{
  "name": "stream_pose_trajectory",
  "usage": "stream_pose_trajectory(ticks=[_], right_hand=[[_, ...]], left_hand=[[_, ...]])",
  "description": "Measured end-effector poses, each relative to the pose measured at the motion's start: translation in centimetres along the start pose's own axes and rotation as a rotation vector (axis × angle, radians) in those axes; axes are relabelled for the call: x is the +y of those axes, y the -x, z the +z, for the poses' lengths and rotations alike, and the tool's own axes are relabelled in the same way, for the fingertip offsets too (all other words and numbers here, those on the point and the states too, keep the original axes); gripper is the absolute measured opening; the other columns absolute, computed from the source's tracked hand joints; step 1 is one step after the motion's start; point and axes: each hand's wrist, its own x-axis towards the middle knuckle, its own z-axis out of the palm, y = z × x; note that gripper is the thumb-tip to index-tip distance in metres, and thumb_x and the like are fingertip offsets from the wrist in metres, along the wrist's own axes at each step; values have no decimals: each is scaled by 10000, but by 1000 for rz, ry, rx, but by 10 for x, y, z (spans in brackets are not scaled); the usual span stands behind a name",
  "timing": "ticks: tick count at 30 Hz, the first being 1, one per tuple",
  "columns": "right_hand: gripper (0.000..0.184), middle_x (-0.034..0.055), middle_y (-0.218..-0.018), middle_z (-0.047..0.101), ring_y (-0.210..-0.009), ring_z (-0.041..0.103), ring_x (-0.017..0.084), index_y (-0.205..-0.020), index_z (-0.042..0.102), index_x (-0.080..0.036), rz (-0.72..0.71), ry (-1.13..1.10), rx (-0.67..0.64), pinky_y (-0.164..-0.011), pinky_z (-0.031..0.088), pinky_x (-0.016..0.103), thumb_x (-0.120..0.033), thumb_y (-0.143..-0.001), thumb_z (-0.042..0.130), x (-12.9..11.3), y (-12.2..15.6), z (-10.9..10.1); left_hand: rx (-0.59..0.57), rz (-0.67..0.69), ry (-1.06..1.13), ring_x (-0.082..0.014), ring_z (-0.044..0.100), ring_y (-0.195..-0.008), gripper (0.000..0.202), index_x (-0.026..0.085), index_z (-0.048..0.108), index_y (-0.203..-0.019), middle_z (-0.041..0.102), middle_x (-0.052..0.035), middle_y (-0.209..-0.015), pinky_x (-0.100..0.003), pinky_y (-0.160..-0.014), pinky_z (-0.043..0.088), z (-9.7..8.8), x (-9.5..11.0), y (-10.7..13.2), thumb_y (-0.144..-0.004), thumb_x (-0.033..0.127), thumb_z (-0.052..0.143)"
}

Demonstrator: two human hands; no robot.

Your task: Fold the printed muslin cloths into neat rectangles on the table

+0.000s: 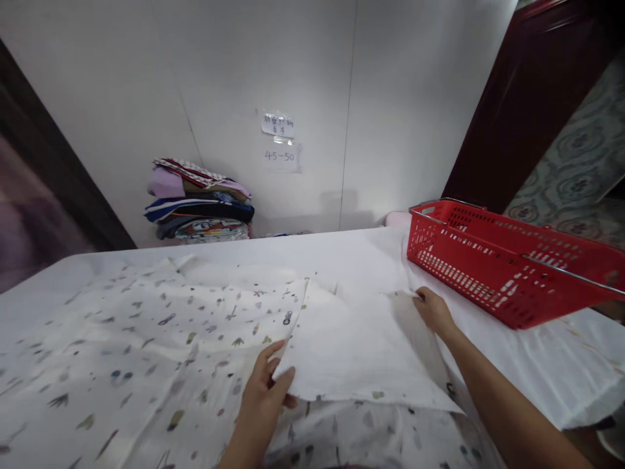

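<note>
A large white cloth (195,365) printed with small grey, green and brown motifs lies spread over the table. Part of it is turned over to the right, so that its plain reverse side faces up as a white panel (351,345). My left hand (266,387) has the near left corner of this panel between thumb and fingers. At the panel's far right edge, my right hand (434,312) pinches the fabric and lifts it slightly. Wrinkles run through the printed part on the left.
A red plastic basket (488,270) with metal handles stands at the table's right, close to my right hand. Folded fabrics (200,202) are stacked behind the table against a pale wall (303,65). Two handwritten paper notes (280,140) are taped there.
</note>
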Motion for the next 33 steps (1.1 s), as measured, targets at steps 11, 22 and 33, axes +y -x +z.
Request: stream_pose_trajectory(ticks=[11,22,33], right_hand=[[157,5,-741,587,-670,513,119,-894,616,-200,-709,-563,-323,-612,404,233,-294,-858,496,-155,101,-10],[145,32,-784,586,-687,516,137,-896,609,-203,-712,-670,-223,-609,420,264,-286,-881,491,-147,120,16],[148,17,-758,586,-663,519,134,-896,613,-206,-580,-807,-272,-595,428,256,-314,-866,516,-143,129,20]], left_hand=[[-533,34,344,-183,599,-776,426,160,583,-1083,625,-52,-759,-287,-643,495,42,53,-7,-665,228,630],[-360,348,-215,-109,499,-606,197,197,682,-883,581,2,-672,-224,-588,426,44,40,-8,-810,313,540],[-206,735,-379,-199,501,-1005,168,252,698,-886,579,-53,-996,-326,-870,412,45,43,-9,-841,230,538]])
